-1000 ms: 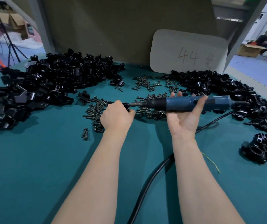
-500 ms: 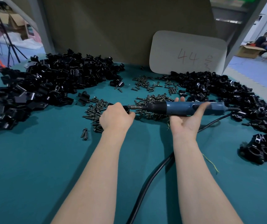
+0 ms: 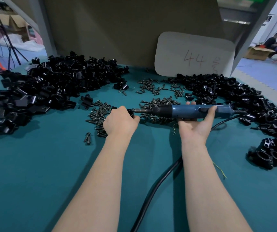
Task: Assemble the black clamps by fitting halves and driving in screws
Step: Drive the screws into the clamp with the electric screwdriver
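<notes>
**While heaps of clamp halves (image 3: 50,87) wait, little is finished**

Since only a few assembled clamps (image 3: 275,153) sit at far right, most work likely remains. The right hand (image 3: 196,126) wraps the electric screwdriver (image 3: 193,111), its bit meeting the clamp (image 3: 131,113) gripped in the left hand (image 3: 120,122), above loose screws (image 3: 159,104).
</notes>
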